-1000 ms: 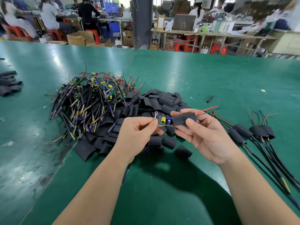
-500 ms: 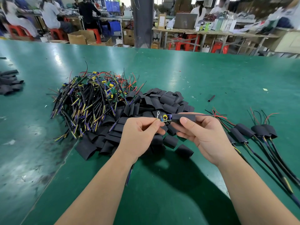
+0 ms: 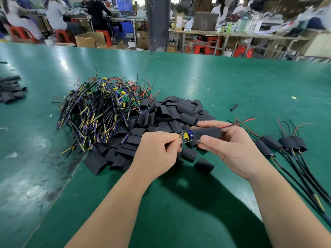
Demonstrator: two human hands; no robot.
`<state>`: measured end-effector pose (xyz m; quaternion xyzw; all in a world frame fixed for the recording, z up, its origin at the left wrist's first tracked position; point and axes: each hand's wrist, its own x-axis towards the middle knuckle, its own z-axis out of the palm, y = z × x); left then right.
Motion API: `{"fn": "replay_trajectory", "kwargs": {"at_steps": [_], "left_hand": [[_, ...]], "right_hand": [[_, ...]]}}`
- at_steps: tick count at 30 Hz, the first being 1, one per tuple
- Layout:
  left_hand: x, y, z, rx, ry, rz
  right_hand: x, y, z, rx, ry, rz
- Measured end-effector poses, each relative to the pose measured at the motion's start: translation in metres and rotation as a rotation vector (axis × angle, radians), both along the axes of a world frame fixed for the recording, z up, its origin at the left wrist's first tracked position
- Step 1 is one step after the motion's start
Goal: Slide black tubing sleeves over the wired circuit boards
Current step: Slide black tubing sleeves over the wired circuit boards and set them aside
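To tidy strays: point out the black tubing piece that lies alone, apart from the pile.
The thin short tube on the green table, beyond the right hand: narrower than the piled sleeves, touching none.

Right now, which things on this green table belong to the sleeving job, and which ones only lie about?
In the job: left hand pinching the circuit board; right hand gripping the black sleeve; pile of wired boards; pile of loose sleeves; finished sleeved boards.
Lying about: short black tube piece; dark sleeves at the far left edge; pale scrap.
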<state>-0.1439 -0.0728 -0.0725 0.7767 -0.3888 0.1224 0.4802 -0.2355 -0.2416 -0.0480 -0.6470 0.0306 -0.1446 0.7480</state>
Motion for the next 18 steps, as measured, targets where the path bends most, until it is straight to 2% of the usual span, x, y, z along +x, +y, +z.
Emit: {"fn": "replay_trajectory", "kwargs": {"at_steps": [3,7,9,12,15,18], "left_hand": [[0.0,0.0,0.001,0.009,-0.008,-0.019],[-0.002,0.0,0.001,0.04,-0.069,-0.047],[-0.003,0.0,0.001,0.014,-0.063,-0.065],[-0.003,-0.002,0.001,-0.011,-0.071,-0.044],[-0.004,-0.005,0.001,-0.11,0.092,-0.02],[-0.005,-0.004,0.003,-0.187,0.212,-0.066]], "right_hand": [[0.0,0.001,-0.001,-0.015,-0.003,-0.015],[0.001,0.002,-0.002,-0.176,0.023,-0.077],[0.001,0.004,-0.004,-0.193,0.041,-0.051],[0.003,0.008,-0.005,-0.044,0.045,-0.022],[0.005,0.01,-0.005,0.149,0.062,-0.01],[0.007,0.012,-0.006,0.216,0.08,-0.017]]}}
